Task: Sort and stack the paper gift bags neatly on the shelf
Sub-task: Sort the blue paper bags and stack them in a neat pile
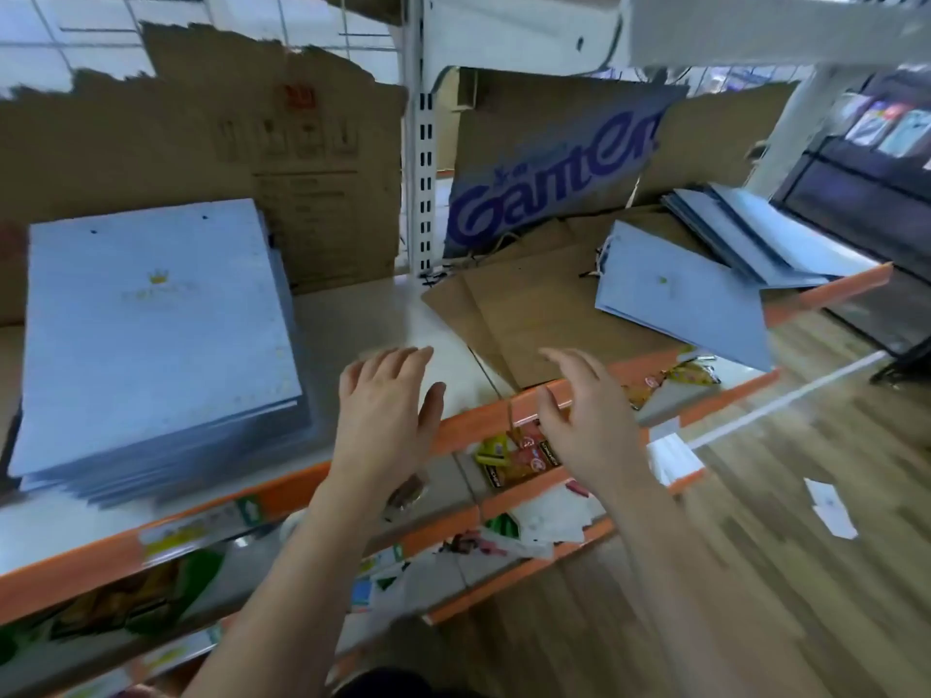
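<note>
A tall stack of pale blue paper gift bags (151,335) with a gold crown print lies flat on the left of the white shelf (362,314). Brown kraft bags (544,314) lie spread on the shelf's right half. On them rests a smaller bunch of blue bags (680,304), jutting over the orange shelf edge. More blue bags (766,234) lie fanned at the far right. My left hand (388,405) and my right hand (589,410) hover over the shelf's front edge between the piles, fingers spread, holding nothing.
Torn cardboard sheets (201,143) stand behind the stacks, one with blue lettering (549,188). A white perforated upright (423,143) splits the shelf. Lower orange-edged shelves (504,496) hold small packets. Paper scraps (831,506) lie on the wooden floor to the right.
</note>
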Action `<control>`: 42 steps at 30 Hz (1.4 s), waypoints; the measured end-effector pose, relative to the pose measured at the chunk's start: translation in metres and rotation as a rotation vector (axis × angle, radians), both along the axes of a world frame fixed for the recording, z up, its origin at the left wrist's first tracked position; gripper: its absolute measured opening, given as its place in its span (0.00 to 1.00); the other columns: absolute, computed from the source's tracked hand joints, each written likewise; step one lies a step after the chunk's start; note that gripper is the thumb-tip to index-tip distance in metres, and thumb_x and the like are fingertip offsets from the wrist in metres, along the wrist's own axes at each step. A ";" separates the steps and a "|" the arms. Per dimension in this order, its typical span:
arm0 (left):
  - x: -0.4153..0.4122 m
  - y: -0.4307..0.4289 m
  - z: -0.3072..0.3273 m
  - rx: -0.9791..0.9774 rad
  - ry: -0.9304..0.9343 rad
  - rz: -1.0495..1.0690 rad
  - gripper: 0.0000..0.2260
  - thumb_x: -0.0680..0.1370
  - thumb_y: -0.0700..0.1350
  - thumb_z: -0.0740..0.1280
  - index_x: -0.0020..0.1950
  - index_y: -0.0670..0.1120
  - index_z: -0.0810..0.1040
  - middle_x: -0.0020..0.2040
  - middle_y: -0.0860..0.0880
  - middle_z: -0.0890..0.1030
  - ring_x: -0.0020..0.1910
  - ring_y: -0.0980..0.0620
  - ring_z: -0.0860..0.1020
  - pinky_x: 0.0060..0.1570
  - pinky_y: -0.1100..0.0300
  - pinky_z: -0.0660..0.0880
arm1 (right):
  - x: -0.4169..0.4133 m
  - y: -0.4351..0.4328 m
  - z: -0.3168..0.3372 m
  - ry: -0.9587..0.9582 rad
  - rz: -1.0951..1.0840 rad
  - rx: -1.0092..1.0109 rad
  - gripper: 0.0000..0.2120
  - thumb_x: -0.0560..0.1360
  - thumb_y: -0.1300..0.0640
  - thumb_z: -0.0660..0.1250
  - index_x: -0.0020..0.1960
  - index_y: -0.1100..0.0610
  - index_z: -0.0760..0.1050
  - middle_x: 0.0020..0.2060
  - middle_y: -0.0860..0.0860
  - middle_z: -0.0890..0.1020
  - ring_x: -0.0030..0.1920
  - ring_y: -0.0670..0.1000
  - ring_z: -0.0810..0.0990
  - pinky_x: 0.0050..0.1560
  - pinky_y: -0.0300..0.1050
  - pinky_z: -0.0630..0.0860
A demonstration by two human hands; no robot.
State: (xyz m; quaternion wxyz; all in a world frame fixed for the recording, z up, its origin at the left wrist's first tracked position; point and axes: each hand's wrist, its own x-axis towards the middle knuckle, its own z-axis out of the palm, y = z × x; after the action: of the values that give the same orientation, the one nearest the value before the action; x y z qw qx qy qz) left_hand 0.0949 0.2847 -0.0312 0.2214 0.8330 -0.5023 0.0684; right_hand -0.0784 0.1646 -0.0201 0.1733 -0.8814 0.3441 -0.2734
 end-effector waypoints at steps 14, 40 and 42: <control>0.003 -0.148 -0.032 -0.018 0.236 0.017 0.14 0.80 0.50 0.61 0.60 0.43 0.75 0.53 0.46 0.79 0.53 0.44 0.75 0.51 0.52 0.72 | -0.020 -0.137 -0.021 0.015 -0.081 0.050 0.17 0.77 0.59 0.65 0.66 0.57 0.74 0.61 0.52 0.76 0.64 0.51 0.72 0.64 0.45 0.68; -0.025 -0.179 -0.021 -0.330 0.530 0.648 0.11 0.84 0.48 0.55 0.60 0.43 0.69 0.48 0.47 0.75 0.42 0.47 0.73 0.32 0.56 0.64 | -0.022 -0.251 -0.028 -0.038 0.305 0.053 0.15 0.78 0.60 0.63 0.64 0.55 0.75 0.59 0.49 0.77 0.61 0.49 0.71 0.58 0.37 0.65; -0.024 -0.172 -0.021 -0.358 0.522 0.691 0.13 0.84 0.48 0.56 0.62 0.41 0.69 0.48 0.46 0.75 0.43 0.46 0.73 0.35 0.55 0.65 | -0.021 -0.253 -0.029 -0.023 0.334 0.055 0.15 0.78 0.59 0.62 0.64 0.56 0.75 0.60 0.49 0.77 0.62 0.49 0.71 0.59 0.37 0.65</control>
State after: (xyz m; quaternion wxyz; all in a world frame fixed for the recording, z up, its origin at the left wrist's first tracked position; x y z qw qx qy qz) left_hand 0.0707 0.1130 -0.0525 0.4450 0.8895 -0.1032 0.0119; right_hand -0.0992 -0.0882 -0.0493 0.2442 -0.9181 0.1980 -0.2415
